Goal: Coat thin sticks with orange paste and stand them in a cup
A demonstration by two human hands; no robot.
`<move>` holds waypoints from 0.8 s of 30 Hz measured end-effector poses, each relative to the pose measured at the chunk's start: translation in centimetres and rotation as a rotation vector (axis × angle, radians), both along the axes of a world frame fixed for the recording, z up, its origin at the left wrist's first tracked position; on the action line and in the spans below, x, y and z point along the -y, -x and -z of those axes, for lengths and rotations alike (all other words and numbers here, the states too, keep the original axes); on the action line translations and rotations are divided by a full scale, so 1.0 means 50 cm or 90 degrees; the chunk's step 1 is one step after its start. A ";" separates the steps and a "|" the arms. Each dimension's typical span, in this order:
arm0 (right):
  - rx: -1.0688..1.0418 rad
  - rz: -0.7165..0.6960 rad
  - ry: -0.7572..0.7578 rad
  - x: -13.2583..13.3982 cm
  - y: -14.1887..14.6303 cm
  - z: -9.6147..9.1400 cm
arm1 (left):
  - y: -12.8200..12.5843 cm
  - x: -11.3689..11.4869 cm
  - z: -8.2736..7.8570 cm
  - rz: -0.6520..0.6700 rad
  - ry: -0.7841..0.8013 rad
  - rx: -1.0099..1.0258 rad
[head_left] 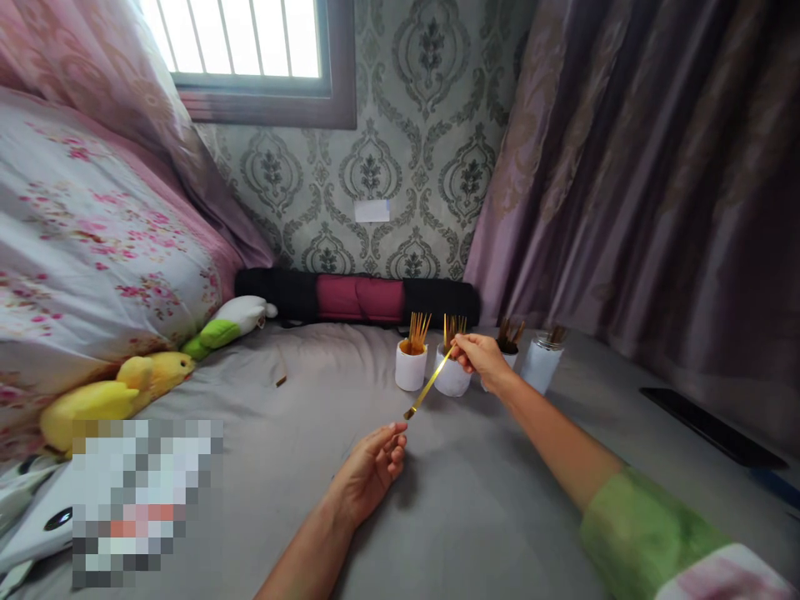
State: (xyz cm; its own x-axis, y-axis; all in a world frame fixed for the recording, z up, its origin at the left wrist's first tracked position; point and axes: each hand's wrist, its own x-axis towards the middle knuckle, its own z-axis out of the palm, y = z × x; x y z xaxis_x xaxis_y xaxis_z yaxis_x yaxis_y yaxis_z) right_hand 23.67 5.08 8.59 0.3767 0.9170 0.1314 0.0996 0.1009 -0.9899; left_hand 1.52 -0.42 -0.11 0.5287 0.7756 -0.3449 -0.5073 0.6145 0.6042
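My right hand point(478, 358) pinches the upper end of a thin gold-yellow paintbrush point(430, 383), which slants down to the left with its dark bristles lowest. My left hand point(375, 462) is palm up just below those bristles, fingers curled and thumb against the index finger; nothing shows in it. I cannot tell whether it touches the bristles. Behind the brush stand two white-wrapped cups, a left cup point(411, 369) and a middle cup point(451, 383), both holding several thin golden sticks. A third cup point(511, 360) is partly hidden by my right hand and wrist.
A white-wrapped jar point(542, 367) with sticks stands at the right. One small brush point(281, 381) lies on the grey sheet point(337, 392). Plush toys point(103, 400) line the left, a black flat object point(709, 425) the right. A dark roll point(359, 298) borders the wall.
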 end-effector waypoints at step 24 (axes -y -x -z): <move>0.244 0.212 -0.148 -0.088 -0.052 -0.140 | 0.000 -0.009 0.004 -0.006 0.016 0.052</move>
State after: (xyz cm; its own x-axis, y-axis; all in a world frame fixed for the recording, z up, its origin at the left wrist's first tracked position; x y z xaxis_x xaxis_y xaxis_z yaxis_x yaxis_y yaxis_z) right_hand 26.28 9.46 15.58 0.5269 0.6870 0.5004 0.5115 0.2139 -0.8322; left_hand 1.50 0.02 -0.29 0.5485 0.7723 -0.3205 -0.5596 0.6239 0.5456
